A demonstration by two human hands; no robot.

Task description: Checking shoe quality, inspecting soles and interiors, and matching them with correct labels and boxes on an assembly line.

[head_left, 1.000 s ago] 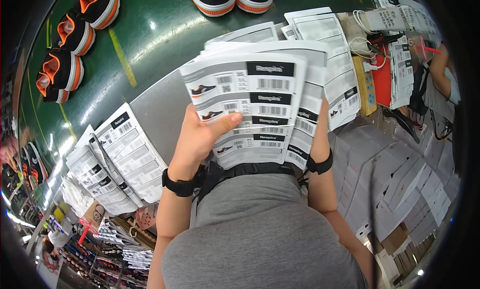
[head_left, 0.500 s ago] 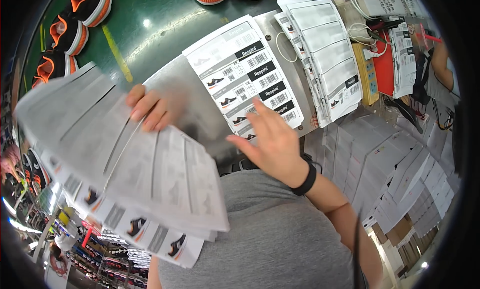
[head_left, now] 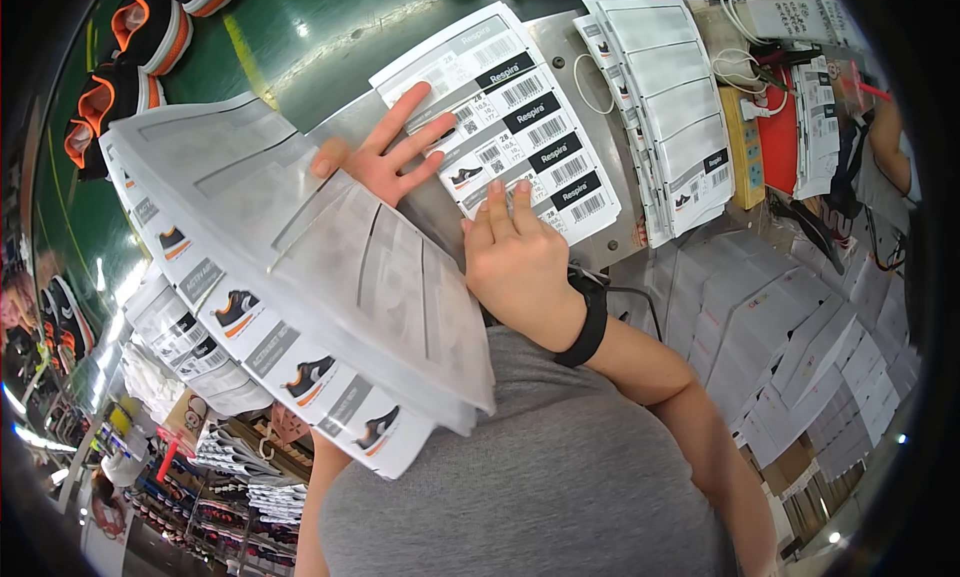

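The left hand (head_left: 378, 167) spreads its index, middle and ring fingers wide over the left edge of a flat stack of white paper sheets printed with black and grey labels (head_left: 545, 117), while its thumb holds a bent bundle of white printed sheets (head_left: 330, 247) against the hand. The right hand (head_left: 520, 267) keeps its fingers narrowly spaced, tips touching the stack's lower part. The stack lies on a grey metal plate (head_left: 627, 202).

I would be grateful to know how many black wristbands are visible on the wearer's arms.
1: a black wristband, worn just behind the right hand. Another may be hidden, since the draped label sheets cover the left wrist.
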